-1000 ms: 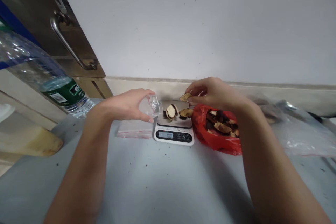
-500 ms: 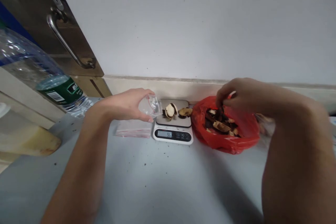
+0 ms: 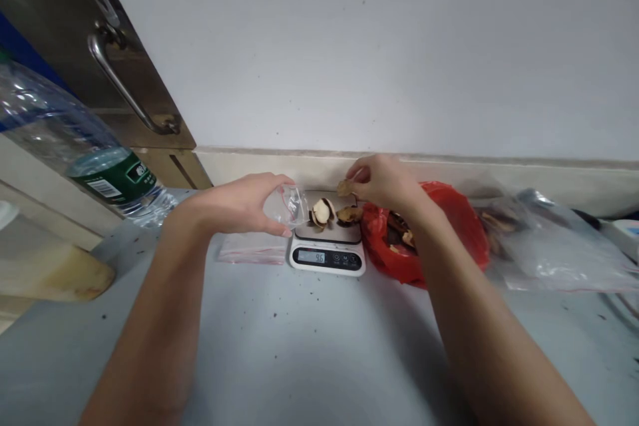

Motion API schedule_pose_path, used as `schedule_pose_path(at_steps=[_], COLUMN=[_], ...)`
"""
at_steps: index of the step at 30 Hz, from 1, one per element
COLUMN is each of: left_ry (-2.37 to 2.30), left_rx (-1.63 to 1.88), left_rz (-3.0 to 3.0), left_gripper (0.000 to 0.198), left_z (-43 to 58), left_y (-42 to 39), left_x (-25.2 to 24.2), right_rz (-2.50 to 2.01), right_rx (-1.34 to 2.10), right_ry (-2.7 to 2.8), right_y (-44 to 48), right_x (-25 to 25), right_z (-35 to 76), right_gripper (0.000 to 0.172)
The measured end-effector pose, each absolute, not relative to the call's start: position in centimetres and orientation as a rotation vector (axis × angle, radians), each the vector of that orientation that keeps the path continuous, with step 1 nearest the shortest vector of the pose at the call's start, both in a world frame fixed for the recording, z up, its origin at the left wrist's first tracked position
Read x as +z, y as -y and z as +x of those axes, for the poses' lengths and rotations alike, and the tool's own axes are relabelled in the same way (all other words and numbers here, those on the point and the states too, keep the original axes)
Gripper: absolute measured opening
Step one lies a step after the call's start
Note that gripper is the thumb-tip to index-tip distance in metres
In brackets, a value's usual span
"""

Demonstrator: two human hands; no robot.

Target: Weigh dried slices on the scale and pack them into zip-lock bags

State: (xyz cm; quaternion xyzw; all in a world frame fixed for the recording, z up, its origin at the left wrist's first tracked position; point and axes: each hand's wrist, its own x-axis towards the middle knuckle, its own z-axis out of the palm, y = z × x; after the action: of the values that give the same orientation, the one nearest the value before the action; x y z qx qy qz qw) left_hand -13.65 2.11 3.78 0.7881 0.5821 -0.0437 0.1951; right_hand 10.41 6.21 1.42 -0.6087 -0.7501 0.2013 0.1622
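A small white digital scale (image 3: 327, 257) stands on the grey counter with a few dried slices (image 3: 323, 212) on its steel plate; the display reads 96. My left hand (image 3: 243, 204) is closed on a small clear zip bag (image 3: 289, 205), held just left of the plate. My right hand (image 3: 378, 181) pinches one tan dried slice (image 3: 343, 188) above the back of the plate. A red plastic bag (image 3: 449, 231) of dark and tan dried slices lies right of the scale, partly hidden by my right forearm.
A stack of flat zip bags (image 3: 252, 249) lies left of the scale. A large water bottle (image 3: 74, 146) leans at the left beside a cabinet door with a metal handle (image 3: 122, 83). Clear plastic bags (image 3: 554, 246) lie at the right. The wall runs close behind.
My right hand went from the scale to the red bag, then came back over the plate with a tan slice. The reading dropped from 100 to 96. My left hand stayed put.
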Motion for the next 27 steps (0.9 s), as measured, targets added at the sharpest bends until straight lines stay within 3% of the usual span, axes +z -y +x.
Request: schedule_pose_path(at_steps=[4,9,16,21,27], left_ry=[-1.617,-1.655,-1.639,-1.642,-1.657], left_rx=[-0.122,-0.156,-0.145,-0.144,-0.156], left_rz=[2.208,2.189,2.194,2.184,2.183], left_gripper=[0.089,0.096,0.091,0.087,0.088], left_z=[-13.5,-13.6,-13.7,-13.6,-13.6], left_y=[-2.0,-2.1,-2.0,-1.7,-1.6], left_x=[3.9,3.9,4.2,4.4,4.5], right_rz=[-1.699,-1.643,-1.788,-1.878,-1.857], right_rx=[0.724,0.659,0.618,0.676,0.712], right_ry=[2.226,2.213,2.285,2.329,2.361], right_y=[-6.5,-6.3,-5.8,-5.6,-5.6], right_x=[0.4,1.1,2.6,2.9,2.6], right_z=[9.8,10.4,11.4,11.7,11.6], right_gripper=[0.015,0.028,0.023,0.040,0.041])
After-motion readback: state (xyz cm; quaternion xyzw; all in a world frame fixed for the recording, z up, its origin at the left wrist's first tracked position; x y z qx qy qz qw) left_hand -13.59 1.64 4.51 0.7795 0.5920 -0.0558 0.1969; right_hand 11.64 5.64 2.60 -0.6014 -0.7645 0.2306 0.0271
